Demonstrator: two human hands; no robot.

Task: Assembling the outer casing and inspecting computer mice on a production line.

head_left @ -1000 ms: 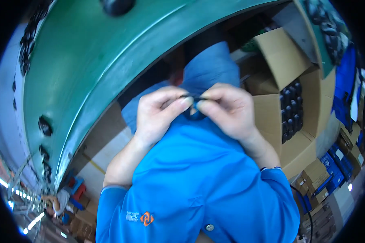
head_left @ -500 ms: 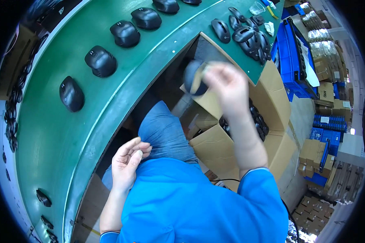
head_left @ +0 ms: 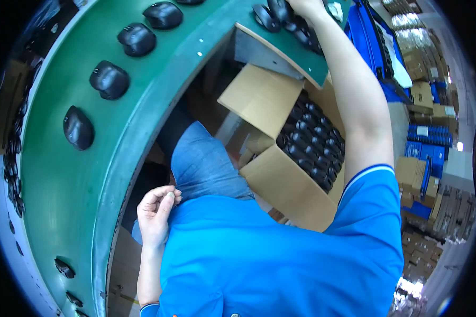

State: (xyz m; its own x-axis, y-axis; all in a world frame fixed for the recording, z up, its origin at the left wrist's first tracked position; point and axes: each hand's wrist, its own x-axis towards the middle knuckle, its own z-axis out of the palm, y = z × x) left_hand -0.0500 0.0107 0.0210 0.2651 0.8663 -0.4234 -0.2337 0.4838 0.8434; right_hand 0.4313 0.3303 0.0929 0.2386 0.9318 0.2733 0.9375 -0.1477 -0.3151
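My right arm stretches up to the top edge, where my right hand (head_left: pixel 307 6) is at a cluster of black computer mouse shells (head_left: pixel 300 30) on the green table corner. Its fingers are partly cut off by the frame, so what they touch or hold cannot be made out. One dark shell (head_left: pixel 266 19) lies at the cluster's left side. Beside my lap, my left hand (head_left: pixel 156 211) is closed, thumb against curled fingers, with nothing visible in it. An open cardboard box (head_left: pixel 293 193) below the table corner holds rows of black mice (head_left: pixel 312 140).
Black mice (head_left: pixel 109 80) stand spaced along the curved green bench (head_left: pixel 53 174) on my left. Smaller dark pieces (head_left: pixel 64 268) lie at its near end. A blue crate (head_left: pixel 362 37) stands beyond the table corner. Stacked cartons (head_left: pixel 410 179) fill the right side.
My right hand has moved up and away from above the box to the cluster of shells; the dark rounded thing it carried is no longer seen there. My left fingers have drawn closer together.
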